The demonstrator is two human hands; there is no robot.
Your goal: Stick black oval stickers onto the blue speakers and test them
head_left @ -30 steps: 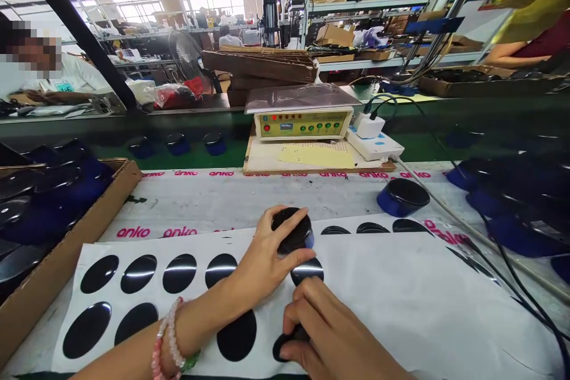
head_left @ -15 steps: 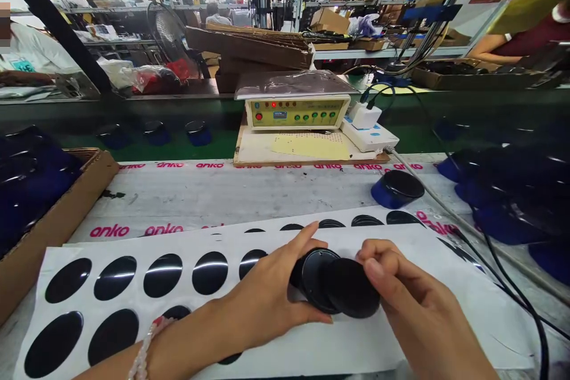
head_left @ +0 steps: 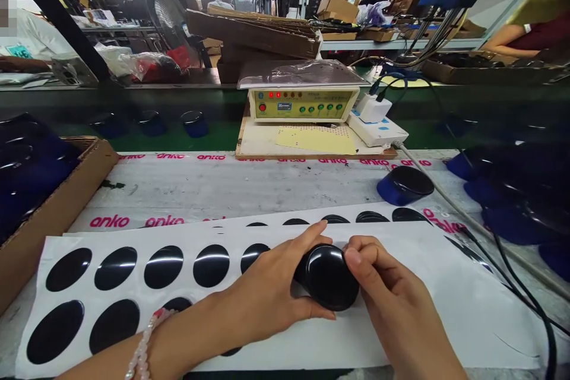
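My left hand (head_left: 271, 282) is wrapped round a short black cylindrical housing (head_left: 303, 270), whose flat round face is turned toward me. Over that face lies a glossy round black sticker (head_left: 333, 282), covering nearly all of it. My right hand (head_left: 389, 288) pinches the sticker's right edge between thumb and forefinger. Beneath both hands is a white backing sheet (head_left: 146, 323) bearing rows of similar round black stickers (head_left: 211, 266). How firmly the sticker touches the face cannot be made out.
A dark blue round housing (head_left: 405, 185) stands behind the sheet. More blue housings fill a cardboard box (head_left: 95, 172) at left and a pile (head_left: 516, 208) at right. A control box (head_left: 305, 104) and power strip (head_left: 378, 130) sit ahead; cables (head_left: 516, 273) run down the right side.
My right hand has moved left and slightly up, bringing the sticker from a lower-right offset to lie over the housing's face. My left hand keeps its hold. The camera view has shifted slightly.
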